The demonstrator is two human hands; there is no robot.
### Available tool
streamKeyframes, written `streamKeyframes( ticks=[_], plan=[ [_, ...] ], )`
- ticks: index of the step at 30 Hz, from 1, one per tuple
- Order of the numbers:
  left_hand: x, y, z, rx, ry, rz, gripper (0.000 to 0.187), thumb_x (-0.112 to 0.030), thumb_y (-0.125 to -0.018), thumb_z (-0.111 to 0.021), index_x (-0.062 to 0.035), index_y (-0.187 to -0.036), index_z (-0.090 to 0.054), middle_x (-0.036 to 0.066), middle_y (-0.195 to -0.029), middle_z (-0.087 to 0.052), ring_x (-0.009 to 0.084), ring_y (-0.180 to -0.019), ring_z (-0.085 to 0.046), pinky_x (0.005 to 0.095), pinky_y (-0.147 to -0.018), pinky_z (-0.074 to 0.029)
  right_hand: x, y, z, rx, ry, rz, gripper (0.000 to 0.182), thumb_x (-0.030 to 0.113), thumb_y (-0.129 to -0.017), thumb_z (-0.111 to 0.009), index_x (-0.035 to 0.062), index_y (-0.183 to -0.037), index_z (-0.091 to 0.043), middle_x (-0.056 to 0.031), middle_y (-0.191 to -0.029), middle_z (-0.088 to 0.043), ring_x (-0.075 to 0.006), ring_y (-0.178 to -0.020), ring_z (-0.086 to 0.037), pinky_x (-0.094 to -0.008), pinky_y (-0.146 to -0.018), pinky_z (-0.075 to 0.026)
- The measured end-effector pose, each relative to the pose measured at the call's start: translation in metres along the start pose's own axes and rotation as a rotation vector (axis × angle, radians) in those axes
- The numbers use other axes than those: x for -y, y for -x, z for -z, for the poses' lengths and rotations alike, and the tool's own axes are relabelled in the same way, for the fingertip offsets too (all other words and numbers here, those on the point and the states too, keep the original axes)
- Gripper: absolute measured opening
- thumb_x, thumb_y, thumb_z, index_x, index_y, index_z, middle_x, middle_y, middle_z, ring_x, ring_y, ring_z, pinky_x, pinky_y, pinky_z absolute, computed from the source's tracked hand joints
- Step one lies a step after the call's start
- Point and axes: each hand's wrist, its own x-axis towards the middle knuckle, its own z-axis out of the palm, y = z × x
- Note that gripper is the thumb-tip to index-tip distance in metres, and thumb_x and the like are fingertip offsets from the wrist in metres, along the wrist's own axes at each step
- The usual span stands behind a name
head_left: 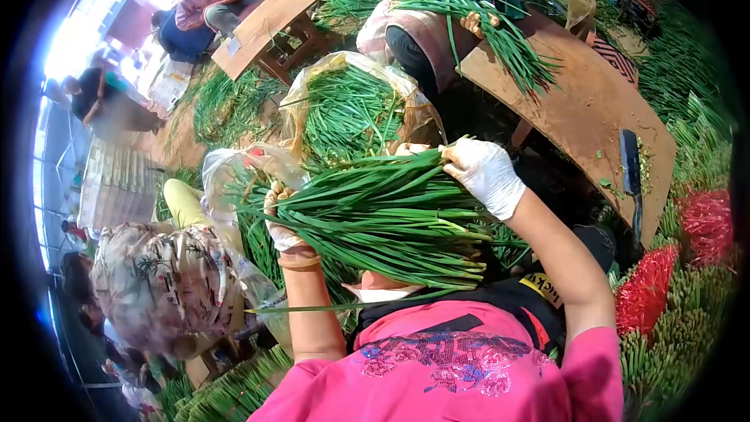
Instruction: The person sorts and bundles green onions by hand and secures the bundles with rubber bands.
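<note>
A large bunch of garlic chives (383, 219) lies sideways in front of my chest, its long green leaves fanned out. My left hand (283, 215), in a white glove with the fingertips showing, is closed around the bunch at its left side. At the upper right end, my right hand (488, 176), also white-gloved, pinches the chives with bent fingers. One long leaf hangs loose below and points left. Just beyond the bunch stands a plastic-lined container (293, 121) filled with more chives.
On the right, a wooden board (578, 101) carries a cleaver (631, 164). Another person's hands (480, 23) hold chives over its far end. Red plastic strips (647, 289) lie among stacked chives at right. A person in patterned clothing (164, 281) sits at left; another board (269, 27) stands farther back.
</note>
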Motion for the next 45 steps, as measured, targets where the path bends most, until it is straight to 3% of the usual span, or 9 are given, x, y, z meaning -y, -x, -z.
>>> streamKeyframes(
  ticks=[5,7,12,15,19,37,39,41,45],
  plan=[
    [-0.004,0.002,-0.006,0.02,-0.04,-0.057,0.018,-0.026,-0.087,-0.057,-0.0095,-0.094,-0.062,0.005,-0.081,-0.062,0.0181,-0.072,-0.057,0.0332,-0.069,-0.05,0.04,-0.008,0.035,-0.124,-1.285,-0.49,0.012,0.013,-0.089,-0.056,0.0016,-0.091,-0.057,-0.007,-0.082,-0.065,-0.0073,-0.067,-0.053,-0.0225,-0.058,-0.044],
    [-0.008,0.001,-0.004,0.115,-0.022,-0.047,0.018,-0.025,-0.087,-0.057,-0.0089,-0.094,-0.059,0.003,-0.079,-0.058,0.017,-0.071,-0.055,0.0319,-0.068,-0.049,0.028,0.002,0.07,-0.458,-1.538,-0.262,0.014,0.017,-0.093,-0.051,0.0043,-0.093,-0.056,-0.0083,-0.087,-0.065,-0.0055,-0.06,-0.048,-0.017,-0.054,-0.038],
    [-0.012,0.002,-0.006,0.093,0.006,-0.029,0.019,-0.026,-0.088,-0.056,-0.0095,-0.096,-0.06,0.004,-0.081,-0.059,0.0173,-0.073,-0.056,0.0331,-0.071,-0.049,0.009,0.035,0.087,-0.339,-0.576,-0.473,0.009,0.0,-0.079,-0.063,0.0052,-0.08,-0.07,-0.0046,-0.073,-0.062,-0.0066,-0.057,-0.05,-0.0191,-0.051,-0.038],
    [-0.009,0.003,0.0,0.043,-0.008,-0.024,0.021,-0.029,-0.09,-0.053,-0.0116,-0.098,-0.062,0.003,-0.084,-0.062,0.0177,-0.077,-0.057,0.0351,-0.076,-0.049,-0.01,0.039,0.045,-0.154,0.302,0.057,0.02,0.01,-0.07,-0.068,0.0094,-0.09,-0.065,-0.0065,-0.081,-0.06,-0.0223,-0.072,-0.058,-0.0333,-0.064,-0.046],
    [-0.008,0.006,-0.01,-0.026,-0.03,-0.036,0.021,-0.031,-0.089,-0.054,-0.0129,-0.094,-0.064,0.003,-0.083,-0.064,0.0184,-0.076,-0.06,0.0366,-0.074,-0.051,-0.015,0.033,0.006,0.156,0.258,-0.018,0.031,0.013,-0.063,-0.073,0.0096,-0.09,-0.06,-0.0061,-0.083,-0.058,-0.0255,-0.08,-0.058,-0.0371,-0.071,-0.045],
    [-0.022,0.008,-0.016,-0.093,0.012,-0.113,0.019,-0.022,-0.09,-0.053,-0.0068,-0.099,-0.059,0.002,-0.075,-0.055,0.016,-0.069,-0.054,0.0336,-0.07,-0.049,-0.054,0.043,0.019,-0.254,0.248,0.08,0.012,0.009,-0.072,-0.061,0.0084,-0.083,-0.059,-0.0087,-0.077,-0.059,-0.0272,-0.066,-0.057,-0.038,-0.06,-0.046],
    [-0.036,-0.002,0.02,0.192,0.039,-0.042,0.019,-0.024,-0.091,-0.051,-0.0079,-0.099,-0.059,0.001,-0.076,-0.055,0.0156,-0.07,-0.053,0.0343,-0.07,-0.049,-0.095,0.074,0.038,-0.156,0.264,-0.099,0.008,0.007,-0.075,-0.063,0.0067,-0.077,-0.056,-0.0133,-0.071,-0.058,-0.0321,-0.064,-0.057,-0.0386,-0.057,-0.046],
    [-0.04,0.004,0.014,0.155,0.157,-0.012,0.018,-0.025,-0.092,-0.05,-0.0098,-0.097,-0.059,0.001,-0.076,-0.055,0.0147,-0.07,-0.053,0.035,-0.068,-0.048,-0.157,0.129,0.038,0.726,0.776,-0.355,0.012,0.013,-0.079,-0.057,0.0076,-0.086,-0.065,-0.0115,-0.087,-0.066,-0.0301,-0.077,-0.064,-0.0383,-0.069,-0.051],
    [-0.047,0.009,0.013,-0.06,0.074,-0.085,0.018,-0.026,-0.091,-0.052,-0.0098,-0.095,-0.058,0.001,-0.079,-0.056,0.0148,-0.074,-0.053,0.0334,-0.072,-0.047,-0.151,0.126,0.05,0.992,0.645,-0.562,0.024,0.021,-0.084,-0.05,0.0078,-0.089,-0.07,-0.0129,-0.089,-0.067,-0.0317,-0.087,-0.064,-0.0398,-0.077,-0.05]
  ],
)
